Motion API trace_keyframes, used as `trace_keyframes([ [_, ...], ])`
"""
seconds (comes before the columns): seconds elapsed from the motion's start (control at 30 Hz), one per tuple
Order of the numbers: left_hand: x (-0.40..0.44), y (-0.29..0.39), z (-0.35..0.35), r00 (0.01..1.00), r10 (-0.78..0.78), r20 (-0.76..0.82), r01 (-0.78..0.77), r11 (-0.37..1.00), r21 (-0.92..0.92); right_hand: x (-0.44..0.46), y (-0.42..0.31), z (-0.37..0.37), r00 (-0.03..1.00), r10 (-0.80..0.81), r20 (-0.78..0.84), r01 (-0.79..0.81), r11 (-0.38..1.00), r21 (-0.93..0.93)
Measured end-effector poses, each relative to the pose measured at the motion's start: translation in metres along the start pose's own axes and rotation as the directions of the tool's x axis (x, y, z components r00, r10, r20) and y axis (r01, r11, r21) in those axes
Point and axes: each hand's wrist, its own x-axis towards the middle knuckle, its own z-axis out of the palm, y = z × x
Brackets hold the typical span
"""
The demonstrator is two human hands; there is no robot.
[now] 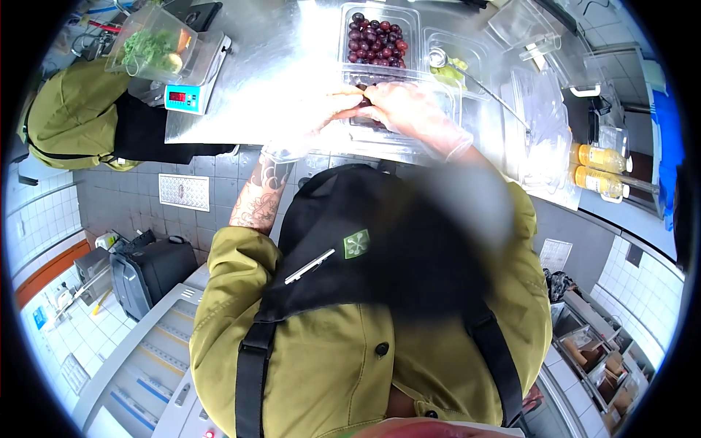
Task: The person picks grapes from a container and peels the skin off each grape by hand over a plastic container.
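A clear tub of dark red grapes [377,44] stands on the steel table, just beyond my hands. Nearer to me lies another clear plastic container [445,93], with some dark fruit showing low inside it under my fingers. My left hand [328,109] and my right hand [412,111], both in thin clear gloves, meet above this nearer container. Their fingertips are closed together around a small dark grape [364,101], mostly covered by the fingers. To the right, a clear tub [478,55] holds pale green slices and a long-handled metal ladle [482,84].
On the left, a scale [186,98] with a red display carries a clear container of greens [150,47]. Stacked clear plastic lids [540,131] lie at the right edge, beside bottles of yellow liquid [602,168]. Another person in an olive jacket [77,113] stands at left.
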Motion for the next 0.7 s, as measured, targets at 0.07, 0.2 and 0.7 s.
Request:
trace_keyframes([
  [0.07,0.005,-0.005,-0.01,0.996,-0.009,0.087,0.012,0.999,-0.035,-0.002,-0.001,-0.001,1.0,-0.021,0.02,0.02,0.999,0.026],
  [0.2,0.01,-0.002,-0.016,0.97,-0.057,0.235,0.072,0.996,-0.058,-0.002,0.01,0.01,0.995,-0.102,-0.019,0.103,0.986,0.13],
  [0.7,0.001,-0.004,-0.01,0.984,0.172,0.039,-0.164,0.974,-0.159,-0.007,0.011,0.034,0.91,0.374,-0.18,-0.003,0.439,0.898],
])
